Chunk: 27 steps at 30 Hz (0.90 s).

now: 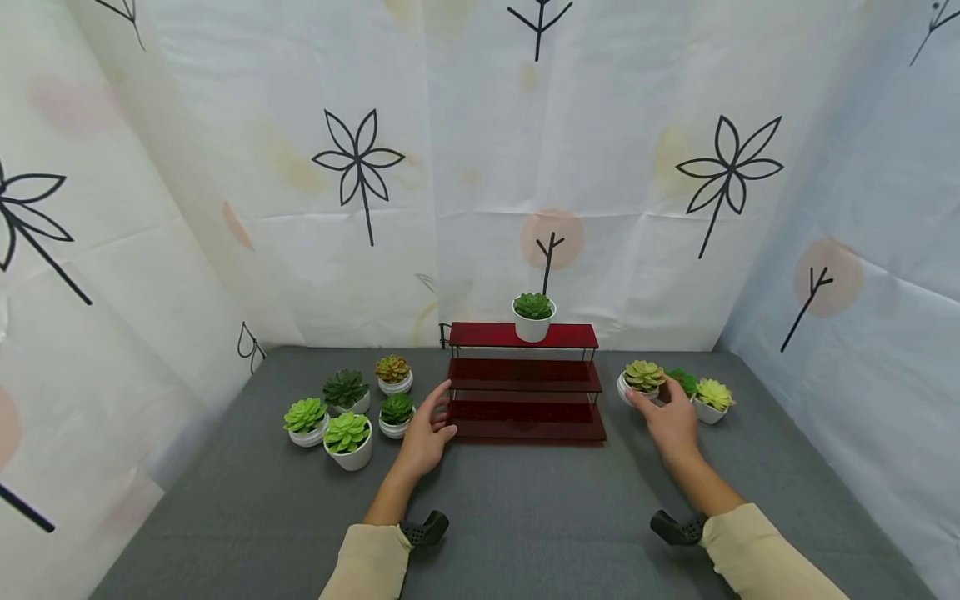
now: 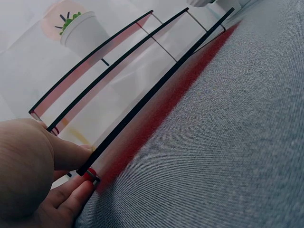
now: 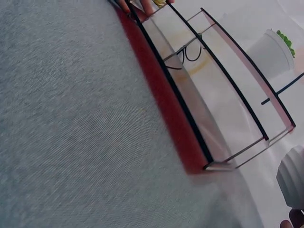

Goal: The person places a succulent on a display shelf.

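A three-tier display stand (image 1: 525, 375) with dark red see-through shelves stands at the table's back. My left hand (image 1: 426, 435) grips its left end; in the left wrist view the thumb (image 2: 71, 154) and the fingers (image 2: 76, 197) lie on either side of the lowest shelf's end. To the right of the stand, my right hand (image 1: 673, 423) holds a small potted succulent (image 1: 643, 375) with yellow-green leaves. Its ribbed white pot (image 3: 292, 175) shows at the edge of the right wrist view. Another succulent in a white pot (image 1: 532, 321) stands on the top shelf.
Several potted succulents (image 1: 348, 437) are grouped left of the stand. Beyond my right hand are a green succulent (image 1: 684, 382) and a pale yellow-green one (image 1: 712, 398). Printed white cloth (image 1: 480, 167) hangs behind the grey table (image 1: 525, 517) and along both sides.
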Tool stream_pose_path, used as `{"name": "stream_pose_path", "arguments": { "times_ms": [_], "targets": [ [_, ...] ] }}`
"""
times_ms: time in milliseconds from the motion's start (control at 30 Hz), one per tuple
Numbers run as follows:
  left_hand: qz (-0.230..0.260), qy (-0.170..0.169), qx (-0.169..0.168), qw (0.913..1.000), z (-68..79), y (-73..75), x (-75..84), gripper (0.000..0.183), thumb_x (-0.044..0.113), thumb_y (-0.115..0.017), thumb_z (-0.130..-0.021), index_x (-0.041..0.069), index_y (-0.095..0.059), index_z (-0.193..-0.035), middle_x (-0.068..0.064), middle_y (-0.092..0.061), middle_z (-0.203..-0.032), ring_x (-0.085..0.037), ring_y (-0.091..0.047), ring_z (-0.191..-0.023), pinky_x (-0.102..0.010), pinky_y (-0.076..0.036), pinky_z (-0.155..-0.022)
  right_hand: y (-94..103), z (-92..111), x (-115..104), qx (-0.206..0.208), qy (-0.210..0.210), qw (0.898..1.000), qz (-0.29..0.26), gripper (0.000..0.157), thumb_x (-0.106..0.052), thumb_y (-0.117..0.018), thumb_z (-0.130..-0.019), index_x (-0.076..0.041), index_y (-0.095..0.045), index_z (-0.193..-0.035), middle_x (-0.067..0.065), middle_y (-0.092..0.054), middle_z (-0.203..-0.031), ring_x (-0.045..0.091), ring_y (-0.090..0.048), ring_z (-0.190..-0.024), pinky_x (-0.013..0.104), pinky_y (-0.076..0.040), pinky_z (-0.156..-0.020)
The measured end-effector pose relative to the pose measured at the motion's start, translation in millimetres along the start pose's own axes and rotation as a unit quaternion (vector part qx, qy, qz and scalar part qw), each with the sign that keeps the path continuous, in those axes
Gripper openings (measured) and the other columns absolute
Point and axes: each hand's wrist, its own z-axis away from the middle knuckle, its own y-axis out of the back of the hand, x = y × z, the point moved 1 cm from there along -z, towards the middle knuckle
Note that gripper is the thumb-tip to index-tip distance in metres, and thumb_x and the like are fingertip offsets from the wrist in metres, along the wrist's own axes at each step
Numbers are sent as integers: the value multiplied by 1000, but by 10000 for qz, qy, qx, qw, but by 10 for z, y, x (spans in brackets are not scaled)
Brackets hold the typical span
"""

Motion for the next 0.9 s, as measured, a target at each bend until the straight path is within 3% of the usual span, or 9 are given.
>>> {"name": "stream_pose_path", "arguments": {
  "times_ms": [233,467,900],
  "targets": [
    [12,91,9,10000,-8,-3,18,76,-16,-61,-87,18,-39,-150,-21,-46,-138,-40,-52,-119,-52,-43,-97,-68,-83,-170,53,190,9993,-308,74,-35,-73,-88,2,-41,-144,24,-48,-136,35,-44,-125,51,-39,-98],
    [0,-31,-1,10000,4,1,13,74,-17,-60,-86,14,-38,-150,-25,-46,-137,-43,-52,-117,-55,-43,-96,-187,-161,-334,226,480,9978,-386,65,-28,-74,-87,3,-47,-138,24,-53,-131,35,-48,-121,49,-41,-94],
    [-40,-125,1,9999,5,-2,0,74,-18,-60,-86,13,-37,-150,-26,-47,-136,-43,-52,-116,-54,-44,-94,-319,-309,-535,259,552,9966,-552,67,-31,-73,-88,2,-46,-139,22,-52,-133,34,-47,-124,49,-42,-96]
  ]
}}
